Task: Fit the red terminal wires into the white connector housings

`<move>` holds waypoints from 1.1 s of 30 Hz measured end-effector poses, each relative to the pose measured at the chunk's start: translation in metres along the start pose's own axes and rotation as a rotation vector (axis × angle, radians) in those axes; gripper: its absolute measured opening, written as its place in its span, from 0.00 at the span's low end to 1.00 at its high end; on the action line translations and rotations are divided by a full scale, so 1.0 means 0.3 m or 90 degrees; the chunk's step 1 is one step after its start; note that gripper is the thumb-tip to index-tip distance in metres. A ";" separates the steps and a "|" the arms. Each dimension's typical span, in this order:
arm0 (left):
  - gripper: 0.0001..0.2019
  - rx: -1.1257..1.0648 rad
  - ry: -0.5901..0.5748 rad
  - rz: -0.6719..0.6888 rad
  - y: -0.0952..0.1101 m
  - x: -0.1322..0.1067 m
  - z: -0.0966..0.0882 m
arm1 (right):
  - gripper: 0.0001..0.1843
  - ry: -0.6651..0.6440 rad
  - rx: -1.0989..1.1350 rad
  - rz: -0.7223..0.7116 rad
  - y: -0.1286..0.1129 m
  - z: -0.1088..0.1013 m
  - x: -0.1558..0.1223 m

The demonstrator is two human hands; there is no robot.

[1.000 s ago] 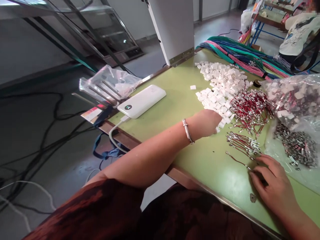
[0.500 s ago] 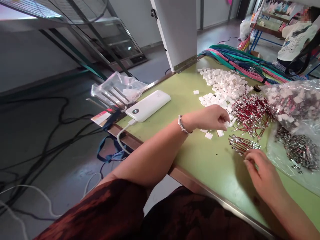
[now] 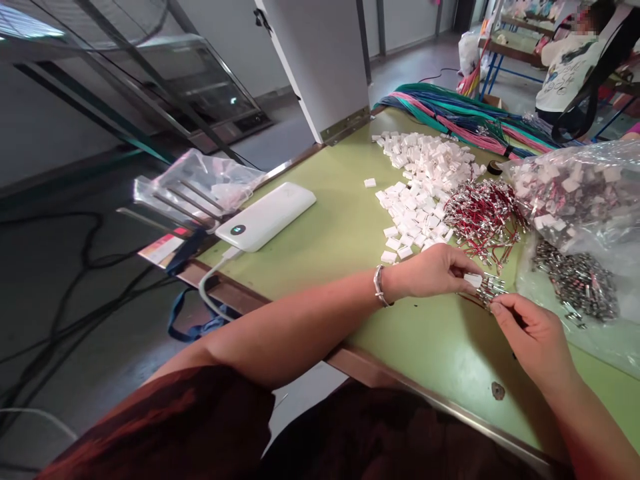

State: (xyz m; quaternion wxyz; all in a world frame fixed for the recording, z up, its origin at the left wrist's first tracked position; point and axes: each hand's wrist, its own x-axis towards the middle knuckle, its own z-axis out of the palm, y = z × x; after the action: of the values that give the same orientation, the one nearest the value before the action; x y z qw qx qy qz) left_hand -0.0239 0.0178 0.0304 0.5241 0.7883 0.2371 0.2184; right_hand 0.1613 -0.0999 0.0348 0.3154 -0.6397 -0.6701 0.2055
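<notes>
Fingers (image 3: 466,262) of the left hand (image 3: 434,273) are pinching a small white connector housing (image 3: 473,281), which is jutting out past their tips; its long axis is running roughly crosswise, its free end pointing towards the right hand (image 3: 537,333); that hand's thumb and forefinger are coming close together just nearer the wearer and to the right of the housing, beside the crimped red wire leads (image 3: 493,285); I cannot tell whether they are gripping a lead; the leads are lying on the green bench top (image 3: 360,247), partly hidden by the left hand; a heap of loose white housings (image 3: 413,213) is sitting beyond the left hand, the heaped red leads (image 3: 483,217) just right of it.
</notes>
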 end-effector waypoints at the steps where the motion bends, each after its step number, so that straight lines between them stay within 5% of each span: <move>1: 0.12 -0.002 -0.006 0.006 0.000 0.000 -0.001 | 0.12 0.001 -0.010 -0.010 0.001 0.002 0.000; 6: 0.13 0.023 -0.014 0.037 0.003 -0.005 -0.003 | 0.11 0.005 -0.081 -0.098 0.015 0.010 -0.002; 12: 0.13 0.028 -0.048 0.040 -0.003 -0.003 -0.011 | 0.10 0.101 -0.249 -0.217 0.041 0.017 -0.007; 16: 0.12 0.012 -0.041 0.045 -0.006 -0.004 -0.007 | 0.12 -0.012 -0.109 -0.093 0.021 0.008 -0.005; 20: 0.09 -0.046 -0.048 0.087 -0.010 -0.006 0.001 | 0.16 -0.209 0.197 0.200 0.000 -0.001 0.002; 24: 0.09 -0.082 -0.093 0.133 0.001 -0.007 -0.003 | 0.18 -0.286 0.445 0.408 0.000 0.002 0.009; 28: 0.11 -0.102 -0.156 0.103 0.019 -0.010 -0.005 | 0.21 -0.279 0.464 0.409 -0.004 0.016 0.004; 33: 0.13 -0.177 -0.149 -0.014 -0.013 -0.010 0.045 | 0.21 -0.195 0.259 0.252 -0.002 0.031 -0.019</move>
State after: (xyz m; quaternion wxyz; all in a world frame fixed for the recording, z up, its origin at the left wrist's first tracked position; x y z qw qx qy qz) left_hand -0.0188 0.0077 0.0219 0.6542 0.7258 0.1505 0.1501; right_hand 0.1543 -0.1044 0.0276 0.2865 -0.6428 -0.5177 0.4865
